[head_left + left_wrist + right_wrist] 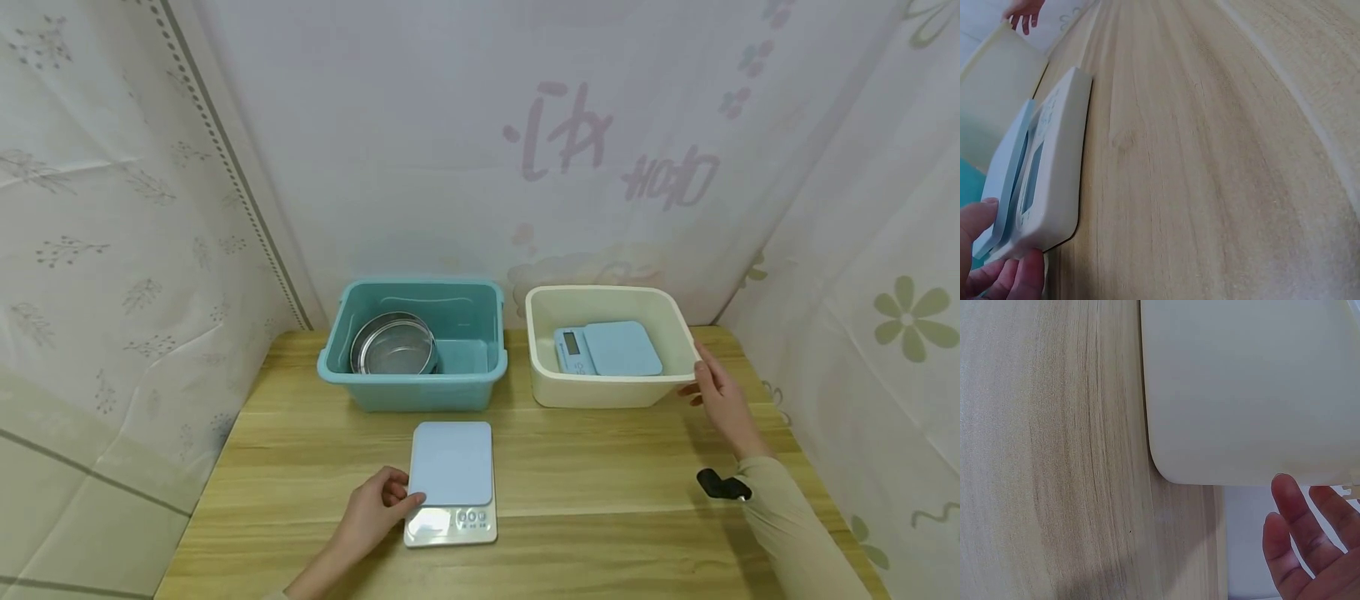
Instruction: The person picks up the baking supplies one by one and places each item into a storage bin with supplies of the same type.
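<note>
A white kitchen scale (451, 483) with a pale blue plate lies on the table in front of the teal tub. My left hand (375, 510) pinches its left edge, thumb (977, 219) on the plate side and fingers (1027, 275) at the base. Over at the cream tub (592, 392), my right hand (722, 398) touches the right end by the rim. Its fingers (1297, 503) are loosely extended against the outer wall. Inside the cream tub is a light blue kitchen scale (622, 348) with a small dark display.
The teal tub (420, 392) stands left of the cream one, with round metal sieves (397, 346) in its left half. Both tubs are near the back of the wooden table (600, 483). Printed cloth (420, 150) hangs behind and at the sides.
</note>
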